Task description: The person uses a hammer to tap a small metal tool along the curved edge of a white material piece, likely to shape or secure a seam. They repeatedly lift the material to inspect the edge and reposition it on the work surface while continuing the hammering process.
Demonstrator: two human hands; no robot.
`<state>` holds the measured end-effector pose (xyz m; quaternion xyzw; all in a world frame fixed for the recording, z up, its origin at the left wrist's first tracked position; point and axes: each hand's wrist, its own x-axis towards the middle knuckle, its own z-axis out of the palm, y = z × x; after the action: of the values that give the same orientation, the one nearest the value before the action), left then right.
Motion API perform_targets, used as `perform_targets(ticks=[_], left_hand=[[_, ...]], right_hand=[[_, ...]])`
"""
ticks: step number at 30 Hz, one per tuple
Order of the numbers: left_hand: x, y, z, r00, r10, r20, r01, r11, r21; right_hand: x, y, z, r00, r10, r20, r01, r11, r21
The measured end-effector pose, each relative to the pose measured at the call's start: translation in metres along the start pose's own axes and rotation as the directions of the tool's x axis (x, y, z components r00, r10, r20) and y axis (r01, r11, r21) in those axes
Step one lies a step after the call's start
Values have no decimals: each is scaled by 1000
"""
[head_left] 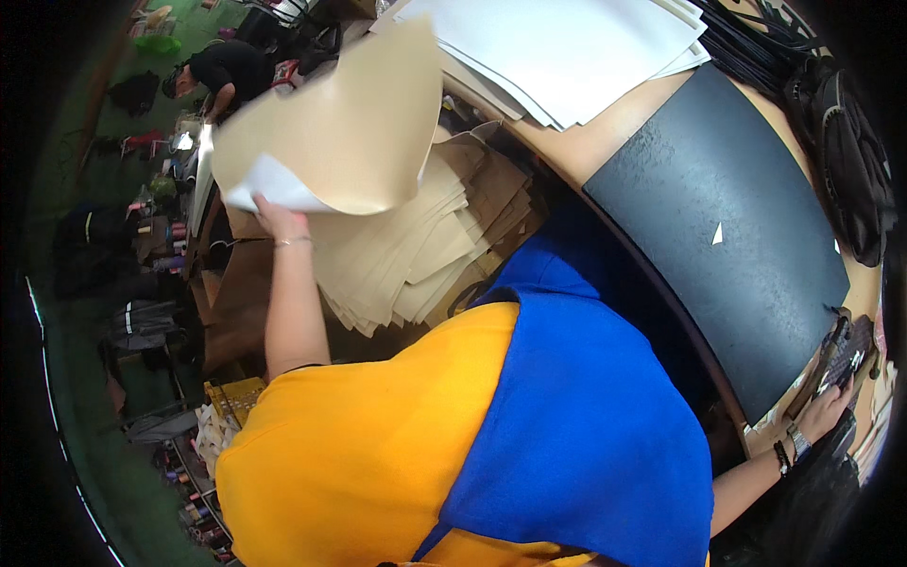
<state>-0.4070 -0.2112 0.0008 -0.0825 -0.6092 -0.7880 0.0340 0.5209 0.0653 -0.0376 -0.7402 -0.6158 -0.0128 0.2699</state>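
My left hand (pixel 279 217) grips a floppy beige sheet (pixel 331 113) by its lower-left part, where a white layer (pixel 274 184) shows; the sheet is raised and curved above a fanned pile of beige sheets (pixel 397 265). At the far right, my right hand (pixel 827 406) is closed on a dark patterned item (pixel 850 354) beside the black cutting mat (pixel 723 293), which lies on the wooden table and has a small white scrap on it.
White sheets (pixel 548 47) lie at the table's top, with black straps (pixel 756 38) and black bags (pixel 836 161) at the right. A co-worker (pixel 227 80) in dark clothes bends at a workstation upper left. Coloured spools (pixel 170 236) and bundles line the green floor area.
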Motion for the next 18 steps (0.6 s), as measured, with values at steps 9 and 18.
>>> perform_targets(ticks=[9, 18], left_hand=[[-59, -104, 13, 943, 269, 197, -278, 309, 910], [-230, -80, 370, 129, 156, 979, -924, 377, 62]], right_hand=[[-80, -175, 5, 984, -170, 61, 126, 886, 446], [-116, -198, 23, 992, -82, 95, -2, 747, 665]])
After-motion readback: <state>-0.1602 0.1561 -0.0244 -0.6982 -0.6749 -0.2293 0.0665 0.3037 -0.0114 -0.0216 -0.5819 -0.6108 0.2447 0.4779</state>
